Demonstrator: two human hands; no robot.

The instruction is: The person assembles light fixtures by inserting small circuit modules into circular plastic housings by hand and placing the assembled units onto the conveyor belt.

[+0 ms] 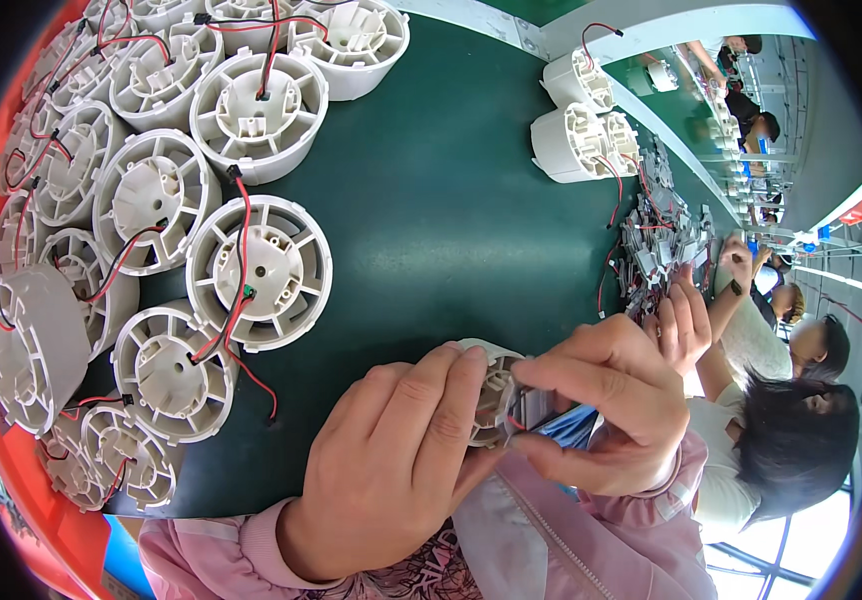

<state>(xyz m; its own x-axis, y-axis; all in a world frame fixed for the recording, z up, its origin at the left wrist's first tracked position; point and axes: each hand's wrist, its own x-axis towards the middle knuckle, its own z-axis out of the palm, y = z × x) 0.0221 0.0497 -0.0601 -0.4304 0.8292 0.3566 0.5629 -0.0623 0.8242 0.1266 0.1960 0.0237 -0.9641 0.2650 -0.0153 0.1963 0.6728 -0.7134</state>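
At the table's near edge, my left hand (pixel 386 455) is closed around a small white plastic housing (pixel 492 402), whose ribbed open side faces right. My right hand (pixel 616 400) pinches a small flat grey part (pixel 533 408) between thumb and fingers at that opening. A bit of red wire shows by the part; how far it sits inside the housing cannot be made out. Just under the right fingers a bundle of blue strips (pixel 573 428) shows, its kind unclear.
Many round white housings (pixel 259 270) with red and black wires crowd the left, beside a red bin edge (pixel 81 545). Far right on the green table (pixel 421 200) stand several white housings (pixel 571 140). A co-worker's hand (pixel 686 320) touches a pile of grey wired parts (pixel 663 240).
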